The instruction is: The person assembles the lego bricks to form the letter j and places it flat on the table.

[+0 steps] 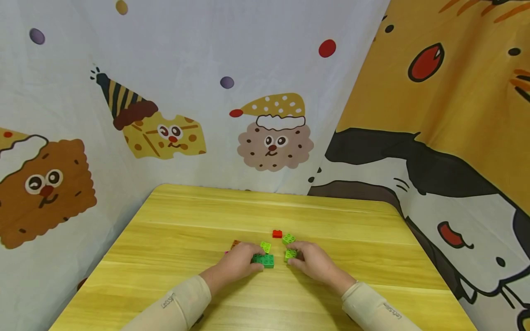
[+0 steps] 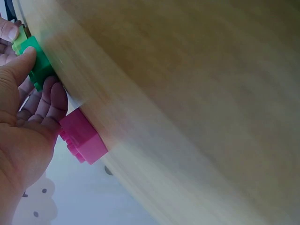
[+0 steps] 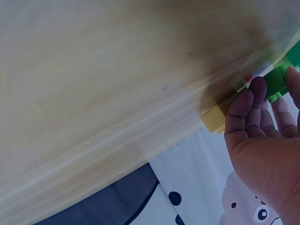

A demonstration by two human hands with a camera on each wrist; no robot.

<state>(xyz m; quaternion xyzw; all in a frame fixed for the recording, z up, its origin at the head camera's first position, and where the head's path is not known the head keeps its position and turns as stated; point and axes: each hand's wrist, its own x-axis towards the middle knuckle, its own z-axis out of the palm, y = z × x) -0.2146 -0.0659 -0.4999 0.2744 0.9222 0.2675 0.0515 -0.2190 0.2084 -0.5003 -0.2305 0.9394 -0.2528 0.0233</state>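
Note:
In the head view my left hand [image 1: 240, 259] grips a dark green building brick [image 1: 268, 261] between thumb and fingers, low over the table. The left wrist view shows the thumb on this green brick [image 2: 42, 65]. A short gap to the right, my right hand [image 1: 314, 262] pinches a small lime green brick [image 1: 290, 255], also visible as the green brick [image 3: 275, 80] in the right wrist view. Another lime brick [image 1: 265, 247] lies just behind the dark green one. Beside the left hand sits a pink brick [image 2: 84, 136], mostly hidden in the head view.
Behind the hands lie a red brick [image 1: 277, 234] and a further lime brick [image 1: 289, 238]. A brown-orange brick [image 1: 235, 243] shows beyond the left hand. Close to the right fingers is a yellow brick [image 3: 215, 118]. Printed curtains hang behind the wooden table [image 1: 186, 211].

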